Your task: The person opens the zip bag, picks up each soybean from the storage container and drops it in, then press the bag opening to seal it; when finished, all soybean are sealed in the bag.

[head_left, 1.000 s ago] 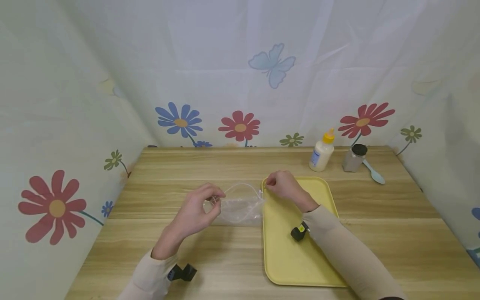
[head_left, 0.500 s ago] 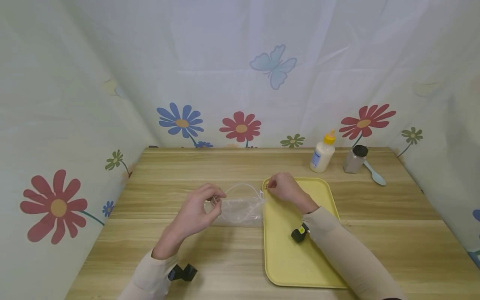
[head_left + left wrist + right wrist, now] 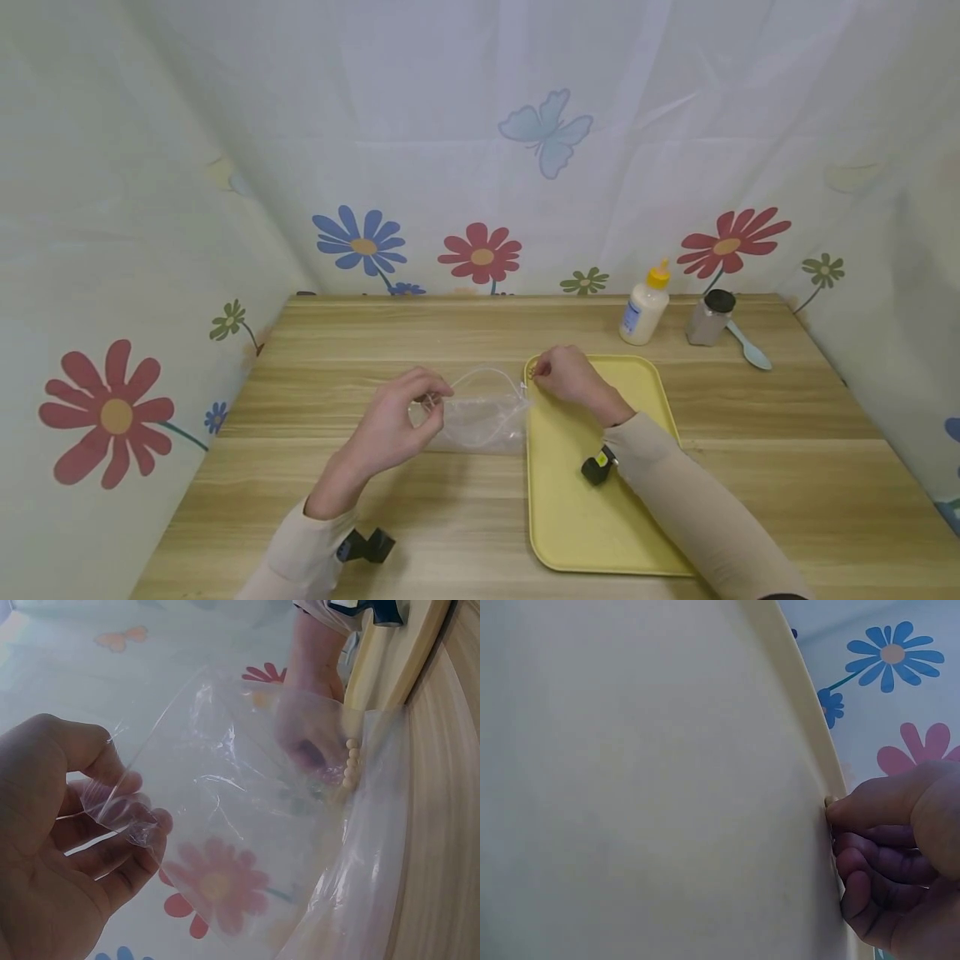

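My left hand [image 3: 397, 417] pinches the rim of a clear plastic bag [image 3: 480, 423], whose mouth gapes in a loop toward the tray. In the left wrist view, thumb and fingers hold the bag's thin film. My right hand [image 3: 572, 377] is at the far left corner of the yellow tray [image 3: 585, 537], fingers curled at its rim. Several small round tan beads [image 3: 351, 761] show in a row at its fingertips, seen through the bag. From the right wrist, one bead [image 3: 829, 801] peeks out by the thumb tip, the others hidden by the fingers.
Behind the tray on the wooden table [image 3: 420, 325] stand a white glue bottle [image 3: 642, 315] with a yellow cap and a small jar [image 3: 708, 319] with a black lid. A pale blue spoon [image 3: 750, 348] lies beside the jar. A flowered curtain [image 3: 420, 150] encloses the table.
Both hands, the bag and the tray stay nearly in place. The beads at the right fingertips show a little more clearly now; the head view has shifted slightly.
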A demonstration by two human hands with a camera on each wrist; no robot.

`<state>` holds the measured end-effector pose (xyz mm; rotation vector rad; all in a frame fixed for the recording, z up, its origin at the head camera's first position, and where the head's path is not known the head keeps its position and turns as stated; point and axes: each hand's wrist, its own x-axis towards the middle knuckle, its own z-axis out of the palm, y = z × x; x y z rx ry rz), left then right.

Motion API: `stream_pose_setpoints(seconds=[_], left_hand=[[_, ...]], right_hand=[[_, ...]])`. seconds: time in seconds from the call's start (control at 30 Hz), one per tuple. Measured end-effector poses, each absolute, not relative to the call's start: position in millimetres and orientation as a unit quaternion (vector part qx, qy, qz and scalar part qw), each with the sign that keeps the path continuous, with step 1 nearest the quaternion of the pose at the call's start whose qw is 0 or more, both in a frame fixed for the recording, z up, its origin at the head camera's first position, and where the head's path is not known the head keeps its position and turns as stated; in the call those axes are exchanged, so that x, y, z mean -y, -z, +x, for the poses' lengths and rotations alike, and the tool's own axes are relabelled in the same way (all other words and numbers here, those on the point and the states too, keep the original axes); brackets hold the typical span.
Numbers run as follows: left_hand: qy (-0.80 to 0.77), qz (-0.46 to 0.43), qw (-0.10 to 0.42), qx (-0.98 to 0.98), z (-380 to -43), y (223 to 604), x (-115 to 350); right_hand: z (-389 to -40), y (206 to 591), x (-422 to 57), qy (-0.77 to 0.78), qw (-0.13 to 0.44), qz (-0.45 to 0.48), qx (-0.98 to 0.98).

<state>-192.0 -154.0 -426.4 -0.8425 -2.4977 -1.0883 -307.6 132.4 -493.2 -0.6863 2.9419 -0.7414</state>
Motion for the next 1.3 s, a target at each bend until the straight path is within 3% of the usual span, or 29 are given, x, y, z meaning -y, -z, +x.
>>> stream_pose_setpoints(seconds=[0.63, 1.3], left_hand=[[0.375, -0.298, 0.153, 0.865, -191.8, 428.1, 154.4], [0.377, -0.301, 0.150, 0.863, -193.2, 429.3, 154.2]], right_hand=[[-304.0, 490.8, -135.2, 0.267, 0.019, -0.215, -0.939], [-287.7, 476.0, -147.4, 0.333, -0.016, -0.170, -0.927]])
